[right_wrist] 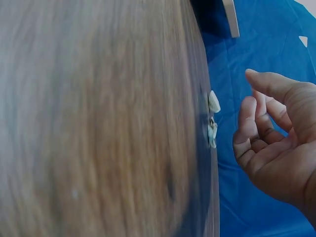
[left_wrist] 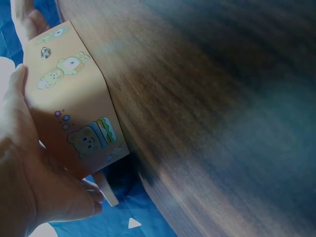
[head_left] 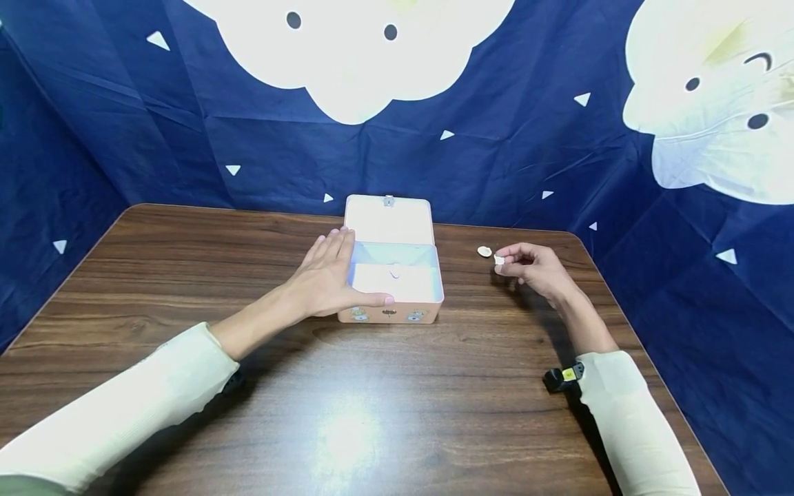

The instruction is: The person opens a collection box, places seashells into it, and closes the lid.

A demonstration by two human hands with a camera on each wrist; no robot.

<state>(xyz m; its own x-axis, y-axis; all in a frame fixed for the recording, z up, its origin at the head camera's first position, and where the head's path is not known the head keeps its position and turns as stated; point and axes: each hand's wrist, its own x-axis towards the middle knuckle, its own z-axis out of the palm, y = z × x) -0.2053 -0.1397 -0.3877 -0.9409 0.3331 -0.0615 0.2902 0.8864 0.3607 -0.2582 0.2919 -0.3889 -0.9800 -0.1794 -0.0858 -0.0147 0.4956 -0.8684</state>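
We located the box [head_left: 402, 317] near the far edge of the wooden table [head_left: 434, 386], its lid [head_left: 389, 220] raised at the rear and its interior exposed upward. We noted a metal clasp [head_left: 389, 201] on the lid's top edge and printed bear figures [left_wrist: 91, 138] along the outer wall.

We found the left hand [head_left: 322, 282] laid across the box's left side. Its fingers were straight and close together, directed toward the lid; its thumb was spread wide across the front rim. We recorded contact with the box but no grasp around it.

We found the right hand [head_left: 546, 271] to the right of the box, well apart from it, with the fingers loosely bent. From above, one white piece [head_left: 499, 260] lined up with the fingertips; from the right wrist, we saw a gap between thumb and fingers, nothing held, and the white pieces lying on the table. We could not tell whether a fingertip touched one.

We located another white piece [head_left: 484, 252] just beside the first, on the side toward the box. We identified a blue backdrop [head_left: 527, 151] behind the table.
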